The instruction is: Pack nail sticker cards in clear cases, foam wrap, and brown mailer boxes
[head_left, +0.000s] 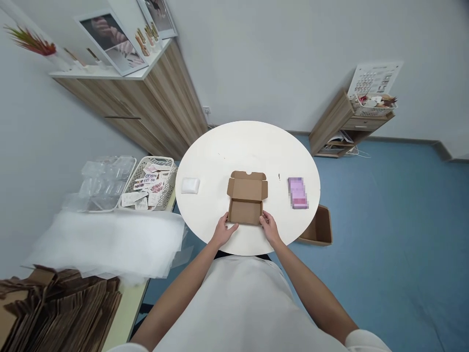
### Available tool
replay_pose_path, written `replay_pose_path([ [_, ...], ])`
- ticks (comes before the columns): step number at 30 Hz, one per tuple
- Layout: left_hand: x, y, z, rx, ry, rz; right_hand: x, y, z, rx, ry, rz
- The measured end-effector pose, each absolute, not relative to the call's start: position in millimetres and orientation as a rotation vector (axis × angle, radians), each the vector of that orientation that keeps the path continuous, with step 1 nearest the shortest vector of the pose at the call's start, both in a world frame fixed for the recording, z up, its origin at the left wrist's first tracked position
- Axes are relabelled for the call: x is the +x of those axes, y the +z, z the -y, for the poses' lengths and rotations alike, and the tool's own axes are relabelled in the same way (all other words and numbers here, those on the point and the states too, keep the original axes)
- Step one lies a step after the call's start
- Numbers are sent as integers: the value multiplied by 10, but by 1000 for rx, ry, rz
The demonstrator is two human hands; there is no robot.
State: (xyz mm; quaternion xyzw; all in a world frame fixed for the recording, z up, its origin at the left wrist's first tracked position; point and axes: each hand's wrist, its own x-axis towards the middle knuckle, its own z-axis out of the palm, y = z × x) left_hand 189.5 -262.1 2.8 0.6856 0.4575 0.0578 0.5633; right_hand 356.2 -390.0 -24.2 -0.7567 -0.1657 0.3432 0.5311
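A small brown cardboard box rests on the round white table, its lid raised and leaning back with side flaps spread. Nothing shows inside it. At its near left corner, my left hand grips the box, fingers along the side and thumb by the front edge. The opposite near corner is held by my right hand, thumb against the box's right side. A white wrapped packet lies to the left. Over on the right is a purple and pink item, its surface blurred.
On the left side table stand a basket of printed cards, clear plastic packaging, stacked white sheets and folded cardboard. A brown open box sits on the floor at right. Wooden cabinets line the wall.
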Motion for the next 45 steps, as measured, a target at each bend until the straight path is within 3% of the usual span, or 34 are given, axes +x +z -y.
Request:
replay_pose_path([
  [6, 1872, 1, 2652, 1615, 142, -1101, 3575, -153, 3964, -1899, 774, 436],
  [13, 1639, 14, 2418, 1602, 215, -1178, 3355, 287, 3781, -2008, 398, 656],
  [18, 1362, 62, 1813, 1628, 350, -1445, 3005, 476, 3098, -1899, 731, 915],
  [24, 1122, 25, 911, 1608, 427, -1605, 2617, 265, 2068, -1899, 1126, 773],
  [33, 1175, -125, 266, 1677, 282, -1383, 2393, 93, 1120, -1808, 1222, 626],
  [45, 1146, -159, 628, 1588, 406, -1315, 2359, 35, 1445, -1885, 1121, 599],
])
